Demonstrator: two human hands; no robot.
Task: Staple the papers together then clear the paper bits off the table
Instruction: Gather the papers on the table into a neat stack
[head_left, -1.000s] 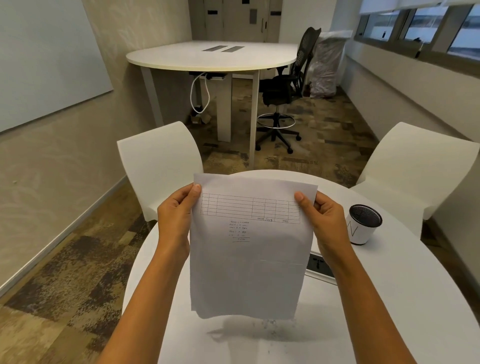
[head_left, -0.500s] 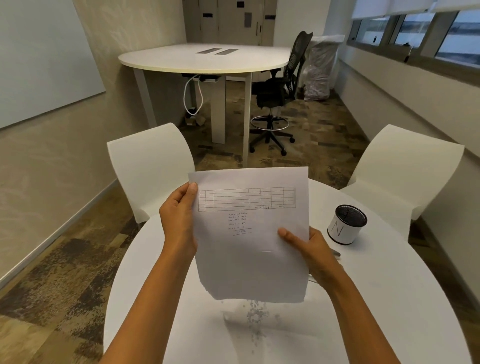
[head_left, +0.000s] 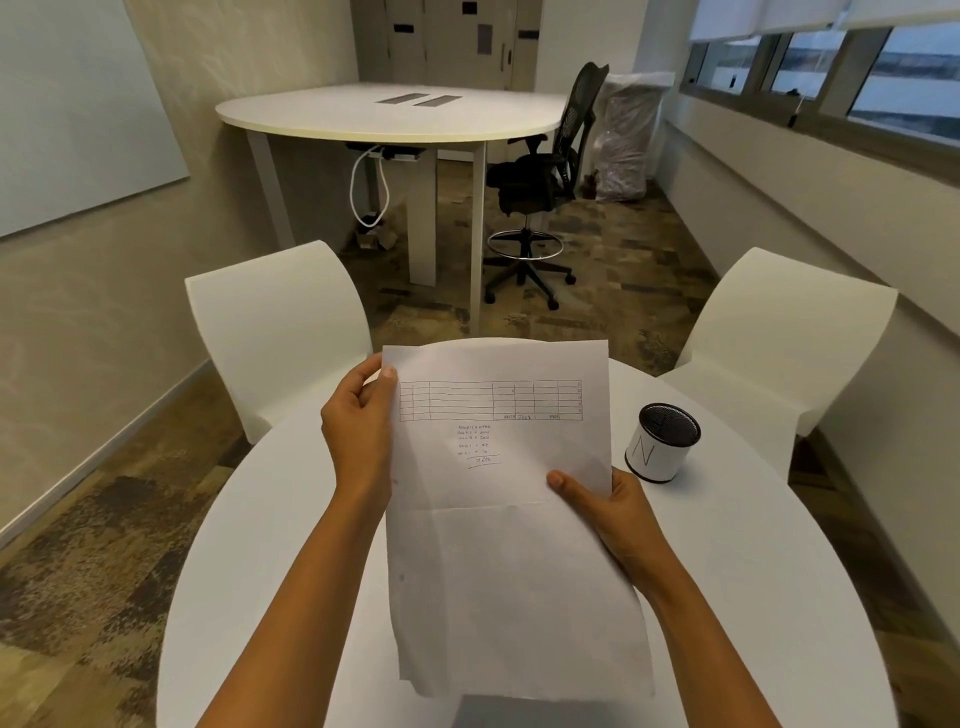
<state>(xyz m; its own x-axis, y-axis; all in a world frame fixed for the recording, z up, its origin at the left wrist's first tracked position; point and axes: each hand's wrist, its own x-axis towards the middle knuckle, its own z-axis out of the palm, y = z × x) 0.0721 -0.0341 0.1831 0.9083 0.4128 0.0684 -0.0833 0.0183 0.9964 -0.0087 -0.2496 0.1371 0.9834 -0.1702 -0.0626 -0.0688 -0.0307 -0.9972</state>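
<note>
- Left hand (head_left: 358, 434) pinches the paper's (head_left: 511, 545) upper-left corner, thumb in front.
- Right hand (head_left: 605, 512) grips its right edge, thumb on the sheet.
- Paper, held above the round table (head_left: 753, 597), bears a ruled grid and illegible handwritten sums.
- Mesh cup (head_left: 662, 449) marked "N".

Small meeting room, beige textured walls, patterned brown carpet floor (head_left: 613, 312).

A large pale whiteboard (head_left: 78, 104) hangs on the left wall. 2 white curved-back moulded chairs (head_left: 275, 332) (head_left: 779, 332) stand at the far side of a round white table (head_left: 779, 597). Beyond them is a tall white semicircular table (head_left: 389, 117) with 2 grey slots in its top, a black mesh swivel stool (head_left: 545, 176) beside it, and a clear plastic-wrapped bundle (head_left: 628, 140) in the corner. Windows (head_left: 831, 67) with raised white blinds line the right wall.
</note>
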